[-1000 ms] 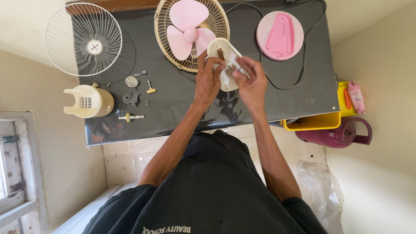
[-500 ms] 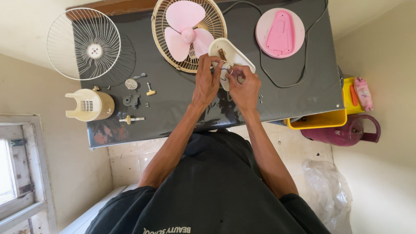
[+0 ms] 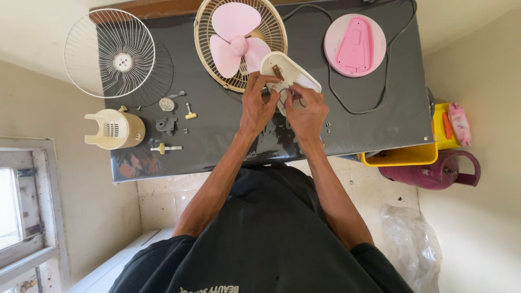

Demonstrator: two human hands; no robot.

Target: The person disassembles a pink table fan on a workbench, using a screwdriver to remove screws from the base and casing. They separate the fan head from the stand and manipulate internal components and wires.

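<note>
table: dark grey top (image 3: 380, 130), fan parts spread across it
rear guard: cream wire cage with pink blade (image 3: 234, 40) in it, far edge, just left of the hands
front guard: white wire grille (image 3: 110, 53), far left
base: round pink plate (image 3: 355, 45), far right, black cord (image 3: 374, 111) looping round it
motor cover: cream vented shell (image 3: 114, 129), left edge, small screws and knobs beside it
housing: cream plastic shell (image 3: 289, 76), centre of table, tilted up, brown part showing inside
left hand: (image 3: 257, 106) clamped on housing's near-left edge
right hand: (image 3: 307, 111) fingers pinched at housing's inside; what they pinch, cannot tell
handling: likely light, stiff, thin-walled, may crack; grip by rim, not inner parts
</note>
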